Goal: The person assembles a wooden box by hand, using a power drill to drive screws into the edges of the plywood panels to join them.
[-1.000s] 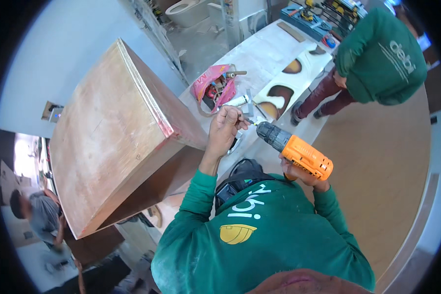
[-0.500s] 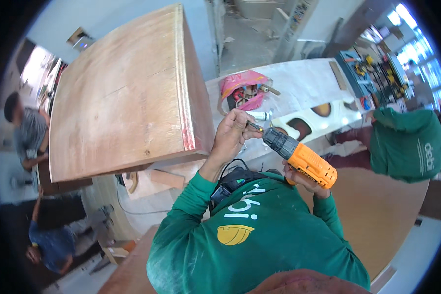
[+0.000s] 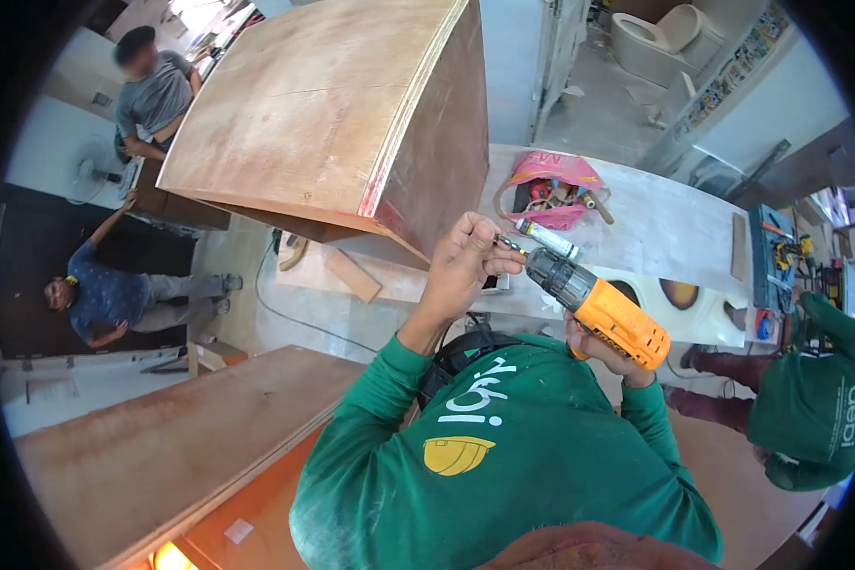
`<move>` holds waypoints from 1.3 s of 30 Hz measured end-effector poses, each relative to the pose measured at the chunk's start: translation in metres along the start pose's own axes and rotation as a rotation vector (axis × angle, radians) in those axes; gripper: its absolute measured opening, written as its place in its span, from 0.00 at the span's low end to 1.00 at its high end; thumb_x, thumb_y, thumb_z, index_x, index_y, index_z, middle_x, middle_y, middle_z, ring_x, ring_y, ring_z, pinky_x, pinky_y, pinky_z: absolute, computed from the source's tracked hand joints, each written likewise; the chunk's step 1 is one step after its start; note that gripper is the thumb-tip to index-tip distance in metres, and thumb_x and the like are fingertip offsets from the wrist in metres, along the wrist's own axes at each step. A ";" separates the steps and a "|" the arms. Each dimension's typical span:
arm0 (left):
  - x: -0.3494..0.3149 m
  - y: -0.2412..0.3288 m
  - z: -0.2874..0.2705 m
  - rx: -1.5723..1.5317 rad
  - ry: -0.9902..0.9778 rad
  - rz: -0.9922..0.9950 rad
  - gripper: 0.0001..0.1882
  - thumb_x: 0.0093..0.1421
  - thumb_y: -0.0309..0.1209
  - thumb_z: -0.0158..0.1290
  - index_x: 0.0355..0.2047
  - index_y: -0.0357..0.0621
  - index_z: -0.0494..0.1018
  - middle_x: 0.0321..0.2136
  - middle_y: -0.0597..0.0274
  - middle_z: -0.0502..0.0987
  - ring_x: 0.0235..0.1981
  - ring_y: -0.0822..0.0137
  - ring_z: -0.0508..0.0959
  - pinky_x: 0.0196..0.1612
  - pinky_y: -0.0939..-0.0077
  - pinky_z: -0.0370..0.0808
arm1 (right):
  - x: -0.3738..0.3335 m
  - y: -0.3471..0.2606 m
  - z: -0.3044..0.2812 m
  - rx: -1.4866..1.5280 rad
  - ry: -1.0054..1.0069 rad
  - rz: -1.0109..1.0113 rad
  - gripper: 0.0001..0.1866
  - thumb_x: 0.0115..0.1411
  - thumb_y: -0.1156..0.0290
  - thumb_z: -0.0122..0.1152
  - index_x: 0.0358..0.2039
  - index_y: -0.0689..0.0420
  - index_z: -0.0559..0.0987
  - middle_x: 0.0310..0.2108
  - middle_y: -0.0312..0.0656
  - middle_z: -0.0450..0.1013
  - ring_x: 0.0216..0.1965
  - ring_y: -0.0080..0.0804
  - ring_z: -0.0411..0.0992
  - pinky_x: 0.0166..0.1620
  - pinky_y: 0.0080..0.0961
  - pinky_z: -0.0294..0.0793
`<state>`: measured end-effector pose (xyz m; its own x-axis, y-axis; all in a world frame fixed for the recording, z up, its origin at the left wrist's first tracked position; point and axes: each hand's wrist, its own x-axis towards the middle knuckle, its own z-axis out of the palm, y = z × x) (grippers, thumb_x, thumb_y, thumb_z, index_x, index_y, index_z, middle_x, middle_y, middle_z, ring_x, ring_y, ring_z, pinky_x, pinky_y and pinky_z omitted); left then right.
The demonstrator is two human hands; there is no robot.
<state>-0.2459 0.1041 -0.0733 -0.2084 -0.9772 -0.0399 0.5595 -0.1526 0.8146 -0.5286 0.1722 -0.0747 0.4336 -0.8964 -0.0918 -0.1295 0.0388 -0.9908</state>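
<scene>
We see the left hand [image 3: 465, 261] raised in front of the chest, its grip closed with the fingertips pinched on the thin driver bit [image 3: 509, 246] at the front end of the drill. The right hand [image 3: 606, 350] is clenched around the handle of the orange and black cordless drill [image 3: 598, 306], which lies tilted, its nose pointing to the left and far, toward the left hand. So we count one drill, and two hands, both busy on it. Just behind the left hand stands one large plywood cabinet [image 3: 337, 114], its broad brown face turned up and its dark side near the knuckles; we cannot tell if the hand touches it. Farther right lies a white counter [image 3: 655, 228] with oval cut-outs, and on it one pink bag [image 3: 549, 190] holding small tools and one grey tube [image 3: 547, 239] just beside the drill nose. Near left there is a second plywood panel [image 3: 180, 446], flat and low. We count three other people: one in a grey shirt [image 3: 152, 90] at far left, one in a blue shirt [image 3: 114, 294] at the left on the floor, and one in a green shirt [image 3: 817, 408] at the right edge.
</scene>
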 end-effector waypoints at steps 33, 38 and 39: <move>-0.027 0.042 0.019 0.401 0.063 0.100 0.15 0.74 0.40 0.52 0.44 0.40 0.69 0.38 0.58 0.77 0.39 0.63 0.85 0.40 0.71 0.85 | 0.033 -0.034 -0.020 -0.508 -0.135 -0.509 0.15 0.55 0.68 0.71 0.40 0.58 0.79 0.32 0.44 0.75 0.34 0.49 0.76 0.37 0.38 0.76; -0.028 0.059 0.011 0.381 0.072 0.195 0.23 0.73 0.37 0.53 0.60 0.37 0.62 0.36 0.57 0.78 0.40 0.59 0.85 0.42 0.71 0.83 | 0.042 -0.026 0.012 -0.484 -0.063 -0.440 0.10 0.57 0.72 0.69 0.38 0.58 0.78 0.30 0.44 0.73 0.32 0.47 0.76 0.34 0.36 0.74; -0.028 0.062 0.014 0.333 0.099 0.241 0.31 0.71 0.35 0.56 0.67 0.38 0.55 0.36 0.57 0.79 0.40 0.59 0.85 0.41 0.72 0.83 | 0.045 -0.022 0.018 -0.488 -0.033 -0.526 0.10 0.57 0.73 0.69 0.38 0.57 0.78 0.31 0.43 0.73 0.32 0.46 0.76 0.34 0.37 0.73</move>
<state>-0.2166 0.1240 -0.0136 -0.0161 -0.9910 0.1327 0.2895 0.1224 0.9493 -0.4896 0.1387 -0.0585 0.5737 -0.7281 0.3752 -0.2770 -0.6035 -0.7477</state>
